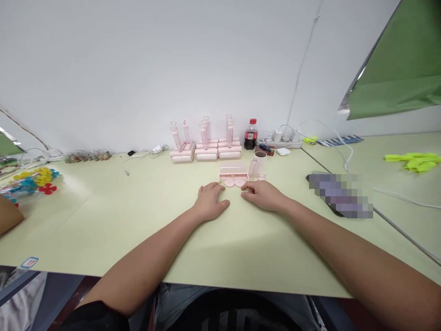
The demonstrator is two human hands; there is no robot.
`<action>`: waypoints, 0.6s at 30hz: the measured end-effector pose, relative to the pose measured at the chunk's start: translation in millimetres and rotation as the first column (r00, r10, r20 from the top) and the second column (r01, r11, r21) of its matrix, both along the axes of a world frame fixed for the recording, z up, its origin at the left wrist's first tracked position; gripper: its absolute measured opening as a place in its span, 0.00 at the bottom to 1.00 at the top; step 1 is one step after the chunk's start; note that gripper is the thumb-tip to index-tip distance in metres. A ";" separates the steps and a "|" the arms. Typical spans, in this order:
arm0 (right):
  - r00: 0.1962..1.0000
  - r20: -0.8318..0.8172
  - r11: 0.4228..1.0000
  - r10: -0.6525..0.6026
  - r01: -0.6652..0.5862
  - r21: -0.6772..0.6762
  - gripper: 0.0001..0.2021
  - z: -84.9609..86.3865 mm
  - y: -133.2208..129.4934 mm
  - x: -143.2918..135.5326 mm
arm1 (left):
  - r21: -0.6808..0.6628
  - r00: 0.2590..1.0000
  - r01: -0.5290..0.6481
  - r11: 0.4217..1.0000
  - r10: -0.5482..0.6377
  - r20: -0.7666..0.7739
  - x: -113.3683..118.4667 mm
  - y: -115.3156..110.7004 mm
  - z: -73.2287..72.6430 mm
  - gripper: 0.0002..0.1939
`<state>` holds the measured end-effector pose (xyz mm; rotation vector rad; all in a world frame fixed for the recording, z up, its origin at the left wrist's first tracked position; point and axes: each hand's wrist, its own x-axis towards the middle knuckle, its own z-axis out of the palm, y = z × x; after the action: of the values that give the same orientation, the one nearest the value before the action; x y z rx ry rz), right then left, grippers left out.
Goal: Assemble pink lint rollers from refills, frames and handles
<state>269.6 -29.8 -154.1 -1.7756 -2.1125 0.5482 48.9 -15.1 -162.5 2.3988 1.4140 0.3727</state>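
My left hand (211, 202) rests on the pale table (144, 202), fingers stretched out and thumb apart, its fingertips beside a round pink disc (229, 183). On the other side my right hand (264, 195) lies with loosely bent fingers, its fingertips at the edge of a second pink disc (239, 183). Nothing shows in either hand. Behind the discs sits a small pink open box (223, 176) with a clear panel at its back. To its right stand a clear pinkish tube (254, 168) and a round, open-topped cylinder (261, 157); a pink heart-shaped loop (262, 175) is near my right hand.
Along the wall stand several pink boxes (206, 156) with clear heart-topped tubes, a cola bottle (251, 135) and a power strip (289, 143). A phone-like blurred object (339, 195) lies right. Bagged colourful flower shapes (31, 181) and another person's arm (8, 215) are left.
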 end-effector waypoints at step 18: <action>1.000 -0.008 1.000 0.002 -0.002 0.000 0.15 -0.1 -0.6 0.8 | -0.012 1.000 0.005 1.000 -0.005 -0.021 -0.5 -0.7 0.6 0.24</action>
<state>270.4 -30.4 -154.3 -1.7678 -2.1094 0.5552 48.3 -15.7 -162.0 2.4028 1.4150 0.3385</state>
